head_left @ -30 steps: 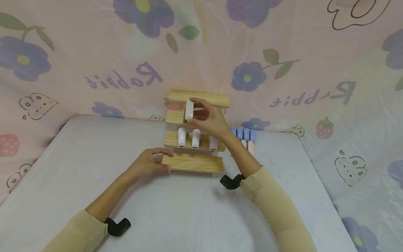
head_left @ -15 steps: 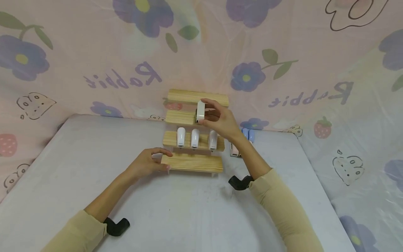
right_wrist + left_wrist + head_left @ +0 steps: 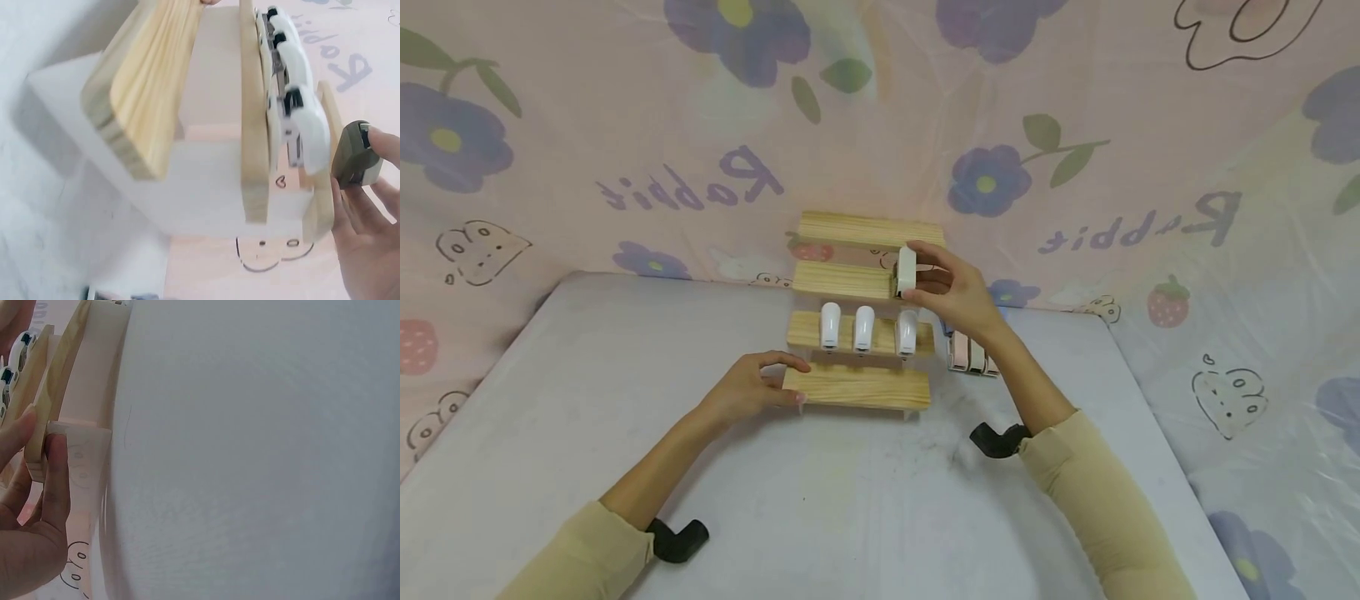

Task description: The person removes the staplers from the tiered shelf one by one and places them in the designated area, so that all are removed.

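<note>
A tiered wooden display rack [image 3: 868,390] with four-step boards and pale side supports stands on the table. My left hand [image 3: 747,388] grips the left end of its lowest board, thumb above and fingers below, as the left wrist view shows on the board's end [image 3: 57,381]. Three white staplers [image 3: 863,330] sit side by side on the second board from the bottom. My right hand [image 3: 961,292] pinches a small pale stapler [image 3: 906,268] at the right end of the third board. In the right wrist view this stapler [image 3: 356,153] looks grey-green; whether it touches the board I cannot tell.
Right of the rack lie pink and pale staplers [image 3: 976,354] in a row, with something blue behind, mostly hidden by my right forearm. A printed curtain [image 3: 865,150] hangs close behind the rack. Black curved pieces [image 3: 679,540] stick out at both wrists.
My right hand has carried the pale stapler rightward along the third board, from its left part to its right end. The left hand keeps its grip on the lowest board.
</note>
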Demonstrator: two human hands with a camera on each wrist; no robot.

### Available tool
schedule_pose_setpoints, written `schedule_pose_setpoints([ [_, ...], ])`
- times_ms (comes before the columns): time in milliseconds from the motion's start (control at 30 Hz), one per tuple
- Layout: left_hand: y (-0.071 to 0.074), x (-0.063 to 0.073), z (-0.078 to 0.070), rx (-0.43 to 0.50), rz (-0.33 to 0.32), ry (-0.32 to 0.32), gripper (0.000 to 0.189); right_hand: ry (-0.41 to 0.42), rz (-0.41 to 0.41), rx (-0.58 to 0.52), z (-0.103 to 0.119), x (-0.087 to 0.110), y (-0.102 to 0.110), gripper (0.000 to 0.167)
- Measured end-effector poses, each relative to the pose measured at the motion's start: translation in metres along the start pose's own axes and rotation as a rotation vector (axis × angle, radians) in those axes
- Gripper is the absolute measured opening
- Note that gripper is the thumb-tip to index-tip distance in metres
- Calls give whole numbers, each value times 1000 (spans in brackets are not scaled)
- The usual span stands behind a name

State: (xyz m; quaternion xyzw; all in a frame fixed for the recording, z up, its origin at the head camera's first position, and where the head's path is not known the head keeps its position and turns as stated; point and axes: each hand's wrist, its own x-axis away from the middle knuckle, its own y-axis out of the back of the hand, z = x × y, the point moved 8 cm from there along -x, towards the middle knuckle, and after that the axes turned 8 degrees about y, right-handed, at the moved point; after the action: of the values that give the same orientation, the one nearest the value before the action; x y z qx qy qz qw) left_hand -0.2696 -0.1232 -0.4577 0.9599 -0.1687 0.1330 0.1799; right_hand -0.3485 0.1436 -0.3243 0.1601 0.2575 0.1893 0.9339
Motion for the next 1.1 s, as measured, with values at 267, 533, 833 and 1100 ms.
schedule_pose_setpoints([
  [267,-1,-1,0,5,6,-12,47,-28,-5,2,-1,11,17,68],
  [533,0,-1,2,4,-2,-14,47,-47,0,30,-8,18,28,69],
  [833,-1,0,2,9,13,-18,48,-71,-26,32,-14,32,45,69],
  [1100,0,-1,2,8,9,-9,46,-63,-52,142,-19,49,63,66],
])
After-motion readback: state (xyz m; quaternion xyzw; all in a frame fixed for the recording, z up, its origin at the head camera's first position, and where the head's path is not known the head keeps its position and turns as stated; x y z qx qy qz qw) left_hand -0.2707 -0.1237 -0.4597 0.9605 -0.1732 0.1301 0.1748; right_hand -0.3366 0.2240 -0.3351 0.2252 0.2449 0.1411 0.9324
